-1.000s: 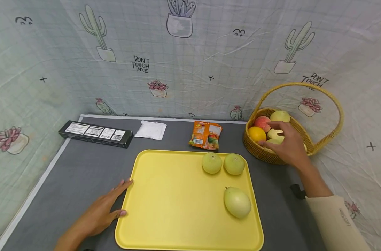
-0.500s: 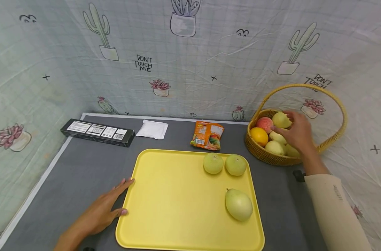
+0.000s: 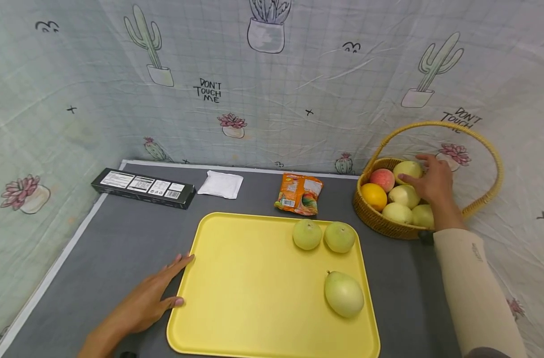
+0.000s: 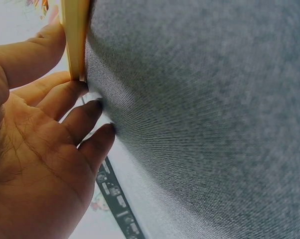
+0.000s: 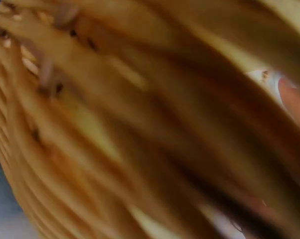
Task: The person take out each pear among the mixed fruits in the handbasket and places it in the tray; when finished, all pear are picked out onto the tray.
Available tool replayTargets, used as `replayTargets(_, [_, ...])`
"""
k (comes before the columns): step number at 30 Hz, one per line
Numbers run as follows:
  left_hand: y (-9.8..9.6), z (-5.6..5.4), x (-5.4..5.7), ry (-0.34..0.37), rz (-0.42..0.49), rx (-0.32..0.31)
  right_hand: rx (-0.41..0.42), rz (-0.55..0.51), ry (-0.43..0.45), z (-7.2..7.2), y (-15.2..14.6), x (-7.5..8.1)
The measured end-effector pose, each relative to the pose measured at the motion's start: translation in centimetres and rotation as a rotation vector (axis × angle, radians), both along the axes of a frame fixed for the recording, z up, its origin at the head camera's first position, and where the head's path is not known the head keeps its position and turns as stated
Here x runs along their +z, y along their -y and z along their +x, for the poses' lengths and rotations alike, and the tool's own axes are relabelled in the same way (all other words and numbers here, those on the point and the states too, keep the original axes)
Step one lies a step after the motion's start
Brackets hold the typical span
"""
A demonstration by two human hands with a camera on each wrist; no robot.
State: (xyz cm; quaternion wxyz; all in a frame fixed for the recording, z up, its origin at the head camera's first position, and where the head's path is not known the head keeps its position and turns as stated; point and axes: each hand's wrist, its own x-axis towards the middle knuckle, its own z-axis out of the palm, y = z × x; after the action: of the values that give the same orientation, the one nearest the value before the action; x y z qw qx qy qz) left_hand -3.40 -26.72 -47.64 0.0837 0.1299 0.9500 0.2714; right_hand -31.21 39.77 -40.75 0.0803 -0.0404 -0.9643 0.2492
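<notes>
My left hand (image 3: 148,303) rests at the left edge of a yellow tray (image 3: 254,293), fingers extended. In the left wrist view the thumb and fingertips meet the tray's rim (image 4: 76,40). My right hand (image 3: 435,181) reaches into a wicker basket (image 3: 388,227) at the right, thumb and fingers spread beside a round yellow-green fruit (image 3: 407,169) at the back. Around it sit a peach (image 3: 382,179), an orange (image 3: 373,196) and several pale green fruits (image 3: 397,213). The basket's weave (image 5: 90,124) fills the right wrist view, blurred, hiding the fingertips.
On the tray lie two round green fruits (image 3: 307,234) at the back right and a larger pear-shaped one (image 3: 344,294) nearer. Behind it are an orange snack packet (image 3: 299,193), a white pouch (image 3: 221,184) and a long black box (image 3: 142,188). The basket handle (image 3: 496,149) arches high.
My right hand has moved from over the front fruits in the basket to the fruit at the back, then slightly rightward. The left hand stays at the tray; the head view shifts slightly.
</notes>
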Motion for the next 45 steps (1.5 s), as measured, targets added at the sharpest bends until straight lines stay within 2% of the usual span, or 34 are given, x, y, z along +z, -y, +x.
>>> replayTargets(10, [-0.2, 0.0, -0.1, 0.001, 0.013, -0.010, 0.040, -0.027, 0.033, -0.8, -0.7, -1.0])
replayTargets(18, [-0.2, 0.0, -0.1, -0.008, 0.003, -0.008, -0.001, -0.043, 0.007, -0.4, -0.5, -1.4])
replayTargets(24, [-0.2, 0.0, -0.1, -0.005, 0.011, -0.013, -0.039, -0.046, -0.057, 0.3, 0.4, -0.6])
replayTargets(33, [-0.2, 0.0, 0.0, 0.003, 0.018, 0.001, 0.002, -0.078, -0.198, 2.9, 3.3, 2.0])
replayTargets(40, [-0.1, 0.1, -0.1, -0.029, 0.013, -0.005, 0.107, -0.055, -0.305, 5.9, 5.8, 3.4])
replayTargets(45, [-0.1, 0.1, -0.1, -0.019, 0.010, 0.006, 0.190, -0.075, -0.319, 8.3, 8.0, 4.6])
